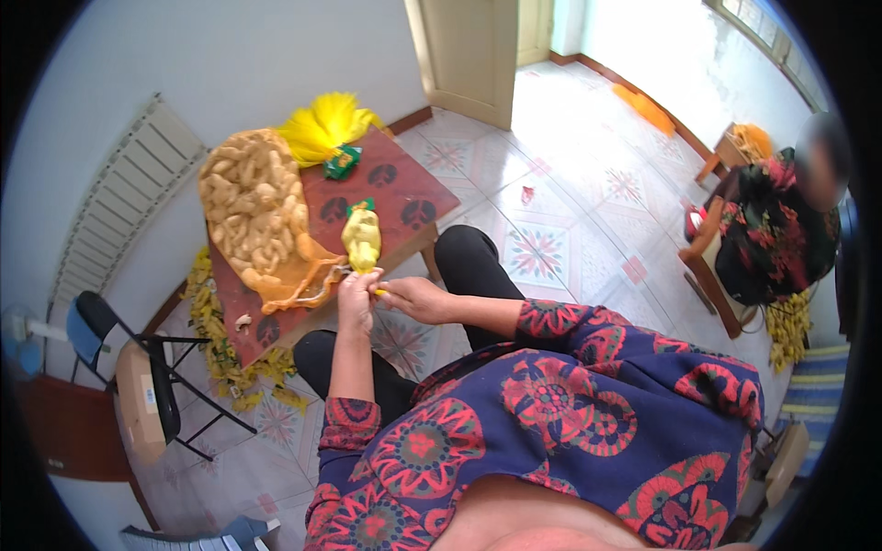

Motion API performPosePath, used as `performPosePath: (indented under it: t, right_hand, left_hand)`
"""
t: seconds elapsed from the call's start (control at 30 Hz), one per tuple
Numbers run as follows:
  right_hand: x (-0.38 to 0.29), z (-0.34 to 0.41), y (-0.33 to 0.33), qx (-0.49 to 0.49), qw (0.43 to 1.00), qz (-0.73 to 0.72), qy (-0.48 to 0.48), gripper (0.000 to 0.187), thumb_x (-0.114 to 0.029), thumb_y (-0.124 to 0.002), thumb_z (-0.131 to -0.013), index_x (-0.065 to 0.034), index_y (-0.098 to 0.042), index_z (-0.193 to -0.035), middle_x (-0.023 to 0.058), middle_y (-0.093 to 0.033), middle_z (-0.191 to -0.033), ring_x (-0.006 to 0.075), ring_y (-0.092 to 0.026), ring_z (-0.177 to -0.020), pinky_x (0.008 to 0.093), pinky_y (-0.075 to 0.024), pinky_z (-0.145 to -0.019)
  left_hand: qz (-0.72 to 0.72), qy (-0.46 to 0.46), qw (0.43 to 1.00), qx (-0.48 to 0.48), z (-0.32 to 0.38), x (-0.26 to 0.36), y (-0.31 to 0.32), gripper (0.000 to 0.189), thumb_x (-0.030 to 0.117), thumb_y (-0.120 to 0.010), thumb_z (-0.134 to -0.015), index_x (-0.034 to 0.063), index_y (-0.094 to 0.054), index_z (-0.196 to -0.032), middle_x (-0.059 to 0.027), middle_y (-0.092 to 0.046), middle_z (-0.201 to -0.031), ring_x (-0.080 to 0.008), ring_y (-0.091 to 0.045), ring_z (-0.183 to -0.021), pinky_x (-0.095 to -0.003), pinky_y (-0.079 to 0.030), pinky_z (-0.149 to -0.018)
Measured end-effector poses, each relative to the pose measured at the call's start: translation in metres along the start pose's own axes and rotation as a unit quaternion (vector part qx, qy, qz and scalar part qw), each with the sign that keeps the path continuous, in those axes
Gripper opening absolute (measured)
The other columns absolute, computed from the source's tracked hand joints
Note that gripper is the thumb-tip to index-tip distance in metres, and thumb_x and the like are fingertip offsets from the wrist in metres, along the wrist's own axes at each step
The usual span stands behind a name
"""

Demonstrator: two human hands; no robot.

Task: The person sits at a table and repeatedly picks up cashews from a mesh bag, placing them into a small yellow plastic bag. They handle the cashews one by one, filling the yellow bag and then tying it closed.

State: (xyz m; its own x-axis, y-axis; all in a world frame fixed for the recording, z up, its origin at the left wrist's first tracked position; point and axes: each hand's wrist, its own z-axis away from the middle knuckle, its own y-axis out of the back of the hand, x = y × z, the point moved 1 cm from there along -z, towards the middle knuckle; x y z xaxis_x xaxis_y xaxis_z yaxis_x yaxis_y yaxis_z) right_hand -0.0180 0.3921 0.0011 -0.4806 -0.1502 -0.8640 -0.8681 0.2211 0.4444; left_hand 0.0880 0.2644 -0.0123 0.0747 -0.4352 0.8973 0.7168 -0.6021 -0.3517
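In front of me, a small yellow mesh bag with a green label hangs over the table edge, filled with pale knobbly pieces. My left hand is closed around its gathered neck. Close beside it, my right hand pinches the yellow end of the mesh. To the left, a large orange mesh sack lies open on the red table, heaped with pale, ginger-like roots. Behind it is a fanned bundle of empty yellow mesh bags, with green labels at its near end.
Many filled yellow bags are piled on the floor under and left of the table. A folding chair stands at left. Another person sits at right, near more yellow bags. A door stands beyond the table.
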Motion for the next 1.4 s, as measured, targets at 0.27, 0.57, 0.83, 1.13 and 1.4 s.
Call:
performPosePath:
  t: [0.27, 0.57, 0.83, 1.13, 1.4]
  right_hand:
    - [-0.002, -0.008, 0.008, 0.028, 0.999, 0.023, 0.002, 0.025, -0.025, -0.057, -0.095, -0.0034, -0.058, -0.084, 0.0203, -0.063, -0.079, 0.0400, -0.061, -0.077, 0.0470, -0.0463, -0.068]
    - [-0.020, -0.017, 0.047, 0.023, 0.990, 0.135, 0.035, 0.022, -0.023, -0.057, -0.095, -0.0021, -0.059, -0.089, 0.0233, -0.063, -0.082, 0.0442, -0.060, -0.082, 0.0487, -0.0476, -0.070]
    - [-0.072, -0.012, 0.064, 0.061, 0.968, 0.190, 0.153, 0.011, -0.015, -0.058, -0.093, -0.0048, -0.062, -0.097, 0.0142, -0.062, -0.091, 0.0369, -0.062, -0.087, 0.0428, -0.0507, -0.072]
    - [-0.071, -0.002, 0.018, -0.051, 0.976, 0.096, 0.188, 0.010, -0.012, -0.060, -0.094, -0.0033, -0.061, -0.098, 0.0156, -0.063, -0.092, 0.0377, -0.063, -0.088, 0.0409, -0.0515, -0.074]
    - [-0.071, -0.015, -0.020, -0.127, 0.968, 0.073, 0.202, 0.012, -0.013, -0.058, -0.095, -0.0014, -0.060, -0.095, 0.0171, -0.061, -0.087, 0.0389, -0.060, -0.083, 0.0413, -0.0488, -0.072]
  left_hand:
    - [-0.619, -0.226, 0.741, 0.130, 0.008, 0.023, 0.008, 0.031, 0.031, -0.050, -0.090, 0.0028, -0.063, -0.087, -0.0242, -0.066, -0.088, -0.0446, -0.063, -0.086, -0.0549, -0.048, -0.074]
    - [-0.702, -0.273, 0.637, 0.163, 0.046, 0.049, -0.008, 0.022, 0.018, -0.051, -0.084, 0.0008, -0.065, -0.082, -0.0209, -0.066, -0.085, -0.0396, -0.065, -0.082, -0.0523, -0.051, -0.072]
    - [-0.636, -0.303, 0.710, 0.016, 0.088, 0.080, -0.023, 0.021, 0.021, -0.054, -0.087, 0.0039, -0.064, -0.093, -0.0176, -0.062, -0.088, -0.0370, -0.062, -0.087, -0.0458, -0.049, -0.075]
    - [-0.740, -0.271, 0.614, -0.043, 0.145, 0.078, -0.011, 0.009, 0.015, -0.058, -0.084, 0.0062, -0.061, -0.082, -0.0137, -0.063, -0.080, -0.0361, -0.064, -0.079, -0.0474, -0.051, -0.068]
    - [-0.732, -0.320, 0.601, -0.018, 0.174, 0.078, 0.020, 0.002, 0.008, -0.059, -0.082, 0.0063, -0.059, -0.082, -0.0098, -0.058, -0.080, -0.0322, -0.063, -0.078, -0.0432, -0.052, -0.064]
